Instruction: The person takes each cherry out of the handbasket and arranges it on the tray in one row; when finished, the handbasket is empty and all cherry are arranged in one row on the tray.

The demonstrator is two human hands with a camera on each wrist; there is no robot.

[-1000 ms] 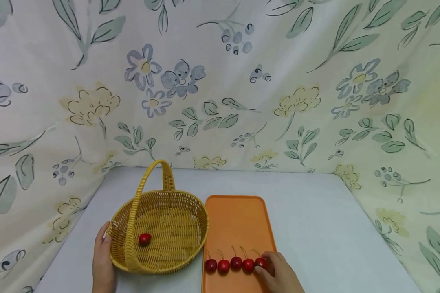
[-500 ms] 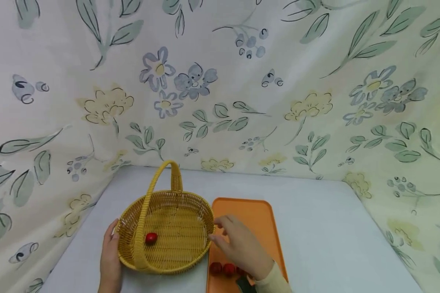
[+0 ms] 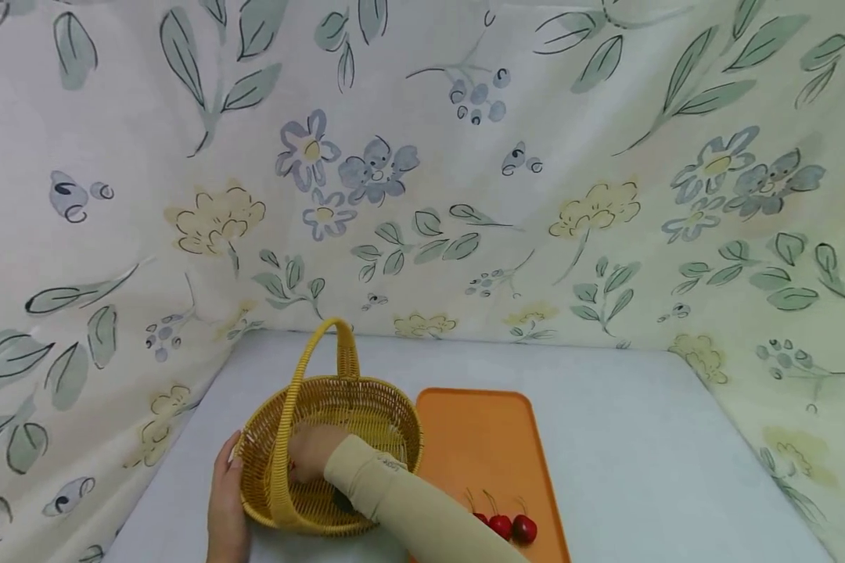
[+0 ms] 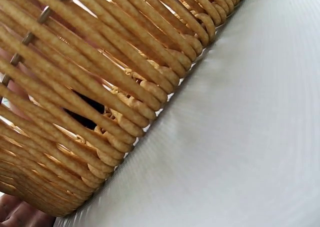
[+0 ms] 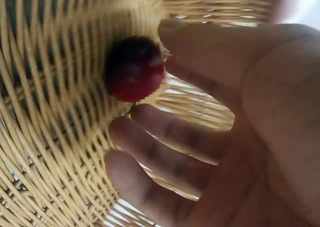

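Observation:
A yellow wicker basket (image 3: 404, 414) with a tall hoop handle stands on the table's left part. My left hand (image 3: 227, 493) grips its left side at the rim; in the left wrist view a bit of that hand's fingers (image 4: 22, 214) shows by the basket's lower edge. My right hand (image 3: 317, 450) is down inside the basket, under the handle. In the right wrist view its thumb and parted fingers surround a dark red cherry (image 5: 134, 69) with a green stem, and no firm pinch shows. Several cherries (image 3: 524, 529) sit on the orange tray (image 3: 475, 438).
The tray lies to the basket's right, partly covered by my right sleeve (image 3: 422, 508). White table surface (image 3: 620, 461) extends further right. A floral cloth (image 3: 422, 172) hangs behind the table.
My right hand has left the rightmost cherry on the tray, crossed leftward over the basket's right rim and gone down by the cherry inside. My left hand stays at the basket.

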